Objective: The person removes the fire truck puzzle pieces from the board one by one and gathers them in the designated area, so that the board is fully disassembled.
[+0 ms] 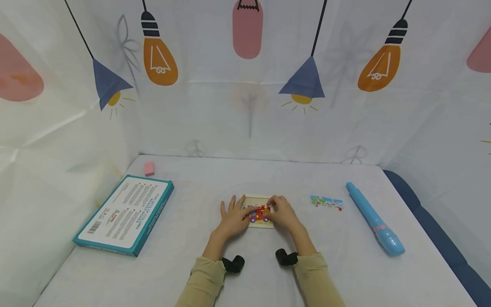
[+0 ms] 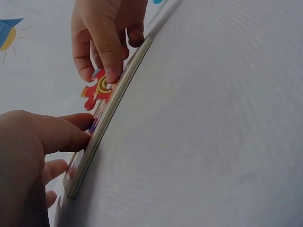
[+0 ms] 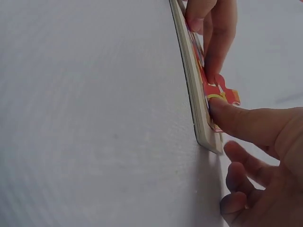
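Khaki sleeves (image 1: 203, 281) are stretched forward over the white desk (image 1: 161, 273). At far left, a teal-edged box (image 1: 123, 213) is laid flat, printed side up, with a small pink block (image 1: 149, 169) placed just past its far edge. Near the middle, a shallow jigsaw tray (image 1: 256, 199) with a red vehicle picture is touched by the left hand (image 1: 233, 219), its fingers spread and extended. At the tray's right side, a tilted red jigsaw piece (image 2: 96, 91) is pinched by the right hand (image 1: 284, 213). Farther right, colourful jigsaw pieces (image 1: 326, 202) are clustered beside a light-blue pen-shaped object (image 1: 374, 219), laid slantwise.
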A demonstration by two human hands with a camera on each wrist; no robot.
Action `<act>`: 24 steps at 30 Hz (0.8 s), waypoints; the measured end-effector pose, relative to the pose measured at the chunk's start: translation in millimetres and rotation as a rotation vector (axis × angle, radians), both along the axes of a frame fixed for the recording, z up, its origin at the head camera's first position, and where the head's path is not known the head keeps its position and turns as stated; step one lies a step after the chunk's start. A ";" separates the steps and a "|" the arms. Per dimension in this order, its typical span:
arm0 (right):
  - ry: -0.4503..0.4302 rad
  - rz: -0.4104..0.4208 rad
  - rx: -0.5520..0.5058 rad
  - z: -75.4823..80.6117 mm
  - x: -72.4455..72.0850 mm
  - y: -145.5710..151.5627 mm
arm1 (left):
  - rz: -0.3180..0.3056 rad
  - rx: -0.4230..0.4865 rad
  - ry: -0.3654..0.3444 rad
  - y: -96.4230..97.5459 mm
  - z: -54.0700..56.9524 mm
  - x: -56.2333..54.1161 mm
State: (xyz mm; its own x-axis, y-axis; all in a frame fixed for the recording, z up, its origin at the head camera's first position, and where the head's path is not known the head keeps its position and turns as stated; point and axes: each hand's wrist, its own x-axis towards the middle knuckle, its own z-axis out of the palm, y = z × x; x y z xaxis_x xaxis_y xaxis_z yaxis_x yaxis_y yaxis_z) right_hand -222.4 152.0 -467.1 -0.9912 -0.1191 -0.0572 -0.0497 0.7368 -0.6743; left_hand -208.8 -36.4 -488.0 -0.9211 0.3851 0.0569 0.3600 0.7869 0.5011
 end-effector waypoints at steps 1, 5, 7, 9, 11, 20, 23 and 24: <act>0.000 0.000 -0.017 -0.2 0.1 0.0 | 0.005 0.005 0.000 0.5 0.9 0.6; 0.009 -0.004 -0.077 -1.1 1.6 0.3 | 0.034 0.000 0.015 5.5 2.0 2.2; 0.013 -0.006 -0.082 -1.7 2.4 0.7 | 0.056 -0.011 0.035 9.4 1.4 2.7; 0.016 -0.004 -0.083 -1.8 2.7 1.2 | 0.081 -0.028 0.059 13.7 0.2 2.9; 0.016 -0.002 -0.087 -1.4 3.0 1.5 | 0.113 -0.039 0.070 17.5 -0.7 3.0; -0.003 -0.028 -0.168 -3.3 1.8 5.2 | 0.187 -0.022 0.041 22.8 1.3 4.7; -0.029 -0.081 -0.254 -2.5 0.9 7.4 | 0.194 -0.010 0.032 22.9 2.0 5.0; -0.040 -0.102 -0.292 -1.8 0.6 8.4 | 0.196 -0.007 0.029 23.0 2.1 4.9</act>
